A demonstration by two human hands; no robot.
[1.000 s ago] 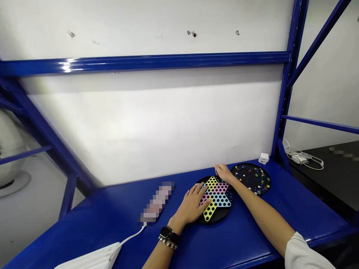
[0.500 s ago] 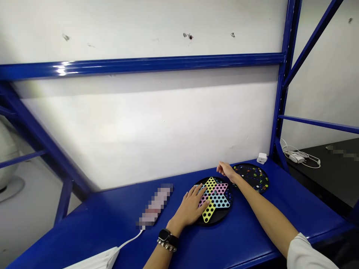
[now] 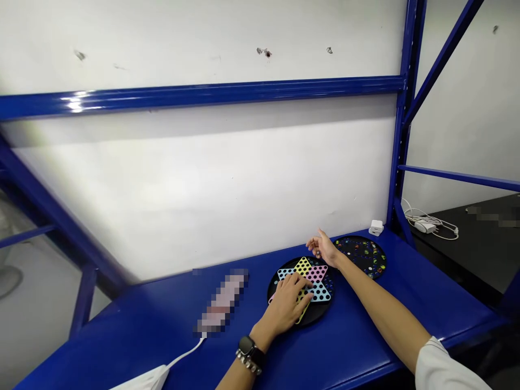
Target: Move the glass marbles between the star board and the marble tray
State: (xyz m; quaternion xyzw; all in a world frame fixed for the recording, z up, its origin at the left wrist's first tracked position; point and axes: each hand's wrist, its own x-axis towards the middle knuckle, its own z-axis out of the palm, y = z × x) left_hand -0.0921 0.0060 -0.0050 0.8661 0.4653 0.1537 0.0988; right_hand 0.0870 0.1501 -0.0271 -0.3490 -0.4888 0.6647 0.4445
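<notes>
Covering the near-left part of a star-shaped board (image 3: 317, 290), the person's left hand (image 3: 286, 304) is showing in the head view with its fingers spread and slightly bent; its grip is standing open, closing on nothing. The board, patterned in yellow, pink and light blue and pierced with dark holes, is lying on a round black tray (image 3: 320, 314) near the middle of the blue surface (image 3: 349, 336). Small blue marbles (image 3: 330, 277) are showing in the tray along the board's right side.

The right hand (image 3: 328, 253) is hovering at the tray's far right, its thumb pointing up and its fingers loosely curling to the left; whether that grip is holding anything, one cannot tell. Just beyond it to the right, a second round black tray (image 3: 357, 261) is carrying scattered coloured marbles (image 3: 377, 266), and a white adapter (image 3: 376, 227) is sitting near its far right edge.

A dark watch (image 3: 246, 344) and a beaded bracelet (image 3: 247, 363) are circling the left wrist, while a white sleeve (image 3: 447, 368) is covering the upper right arm. To the left, a pixelated pinkish object (image 3: 223, 300) is lying on the surface, and a white cable (image 3: 186, 355) is running from its near end towards a white block (image 3: 142, 380) at the near edge.
</notes>
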